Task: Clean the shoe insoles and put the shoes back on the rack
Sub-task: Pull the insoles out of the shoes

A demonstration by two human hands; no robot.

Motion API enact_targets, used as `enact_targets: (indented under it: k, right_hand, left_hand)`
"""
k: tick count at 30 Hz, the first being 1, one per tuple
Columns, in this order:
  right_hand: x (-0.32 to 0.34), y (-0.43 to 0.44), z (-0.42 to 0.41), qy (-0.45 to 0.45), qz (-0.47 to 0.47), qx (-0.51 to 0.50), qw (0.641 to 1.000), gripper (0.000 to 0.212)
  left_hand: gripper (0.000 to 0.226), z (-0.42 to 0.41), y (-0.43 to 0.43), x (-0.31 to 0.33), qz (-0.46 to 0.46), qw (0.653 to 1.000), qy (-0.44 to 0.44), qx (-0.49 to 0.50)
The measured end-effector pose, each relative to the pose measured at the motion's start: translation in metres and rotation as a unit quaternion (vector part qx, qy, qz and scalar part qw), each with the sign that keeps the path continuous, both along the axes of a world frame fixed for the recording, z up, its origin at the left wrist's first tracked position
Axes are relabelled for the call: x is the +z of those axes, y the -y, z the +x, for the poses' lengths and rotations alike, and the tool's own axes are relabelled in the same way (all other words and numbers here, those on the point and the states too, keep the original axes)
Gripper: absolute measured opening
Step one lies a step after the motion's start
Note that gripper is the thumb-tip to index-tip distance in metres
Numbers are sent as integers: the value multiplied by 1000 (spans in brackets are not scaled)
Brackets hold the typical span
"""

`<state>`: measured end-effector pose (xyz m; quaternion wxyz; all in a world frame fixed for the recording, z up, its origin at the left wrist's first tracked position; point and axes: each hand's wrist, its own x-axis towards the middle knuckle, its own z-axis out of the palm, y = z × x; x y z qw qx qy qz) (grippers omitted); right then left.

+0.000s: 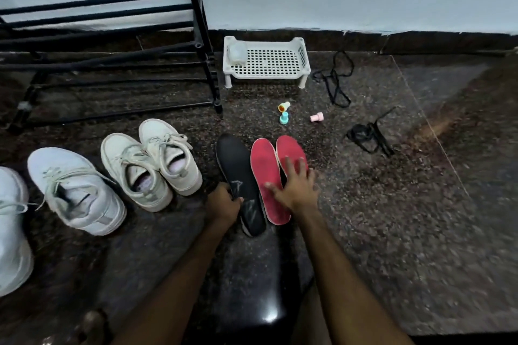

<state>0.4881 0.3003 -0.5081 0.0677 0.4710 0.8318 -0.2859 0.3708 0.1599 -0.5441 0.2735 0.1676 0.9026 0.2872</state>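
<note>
Three insoles lie side by side on the dark speckled floor: a black insole [238, 173] on the left and two red insoles [266, 173] [290, 152] to its right. My left hand [222, 203] grips the black insole's left edge near its heel. My right hand [295, 186] rests flat, fingers spread, across both red insoles. A pair of cream sneakers [151, 165] stands left of the insoles. Further left are a white sneaker [75, 190] and part of another [11, 232]. The black shoe rack [112, 45] stands empty at the back left.
A white plastic basket [266, 60] with a small pale bundle in it stands against the wall. Three small coloured caps [284, 112] [316, 117] lie before it. Black laces [335, 78] [367, 136] lie loose at the right.
</note>
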Motion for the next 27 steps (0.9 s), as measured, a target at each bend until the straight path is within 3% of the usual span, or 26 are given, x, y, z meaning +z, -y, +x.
enact_targets:
  k: [4, 14, 22, 27]
  right_hand:
    - [-23, 10, -1, 42, 16, 43, 998, 82]
    - [-22, -45, 77, 80, 32, -58, 995, 76]
    - [-24, -47, 84, 72, 39, -103, 991, 69]
    - [-20, -26, 74, 91, 83, -97, 988, 65]
  left_hand:
    - [33, 14, -12, -3, 5, 1000, -19, -15]
    - [34, 75, -75, 8, 17, 992, 27, -124]
    - [31, 78, -82, 10, 10, 995, 31, -94]
    - [20, 74, -63, 2, -12, 994, 104, -38]
